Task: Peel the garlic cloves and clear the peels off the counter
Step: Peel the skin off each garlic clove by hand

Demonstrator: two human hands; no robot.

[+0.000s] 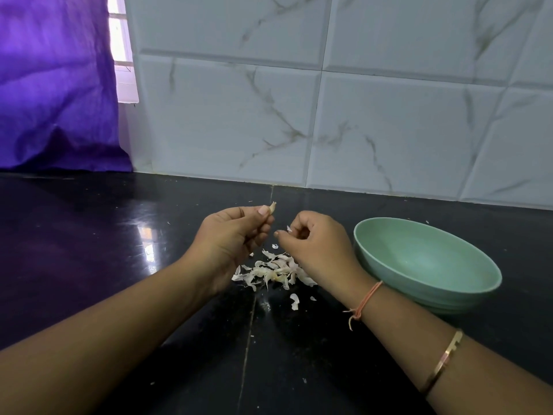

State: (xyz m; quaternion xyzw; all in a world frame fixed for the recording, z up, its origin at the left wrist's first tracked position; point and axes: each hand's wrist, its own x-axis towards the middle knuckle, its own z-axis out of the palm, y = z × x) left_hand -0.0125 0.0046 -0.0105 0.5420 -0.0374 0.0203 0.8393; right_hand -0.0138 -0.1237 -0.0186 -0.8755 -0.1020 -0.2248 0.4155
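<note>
From the head view, I see both hands raised a little over the dark glossy desk [89, 250], close together but not touching. The left hand [230, 235] pinches a clove [272, 207] between thumb and curled fingers [257, 215], the clove's pale tip sticking up past the thumbnail. The right hand [314, 244] has its fingers [287, 236] curled in, thumb and forefinger nipping a small white scrap [289, 229] of peel (tiny, and I can't tell more about it). Below and between the hands a heap of peels [272, 272] lies on the desk, partly hidden by the right wrist, with one loose peel [294, 301] just nearer me and a few flecks scattered about. A green bowl [490, 283] stands on the desk just right of the right hand, near the heap. The right wrist carries a thread [366, 299], and further up the forearm sits a bangle [440, 359]. Behind the desk rises a wall of marbled tiles [299, 100], and a purple curtain [54, 85] hangs at far left, its hem reaching the desk.
</note>
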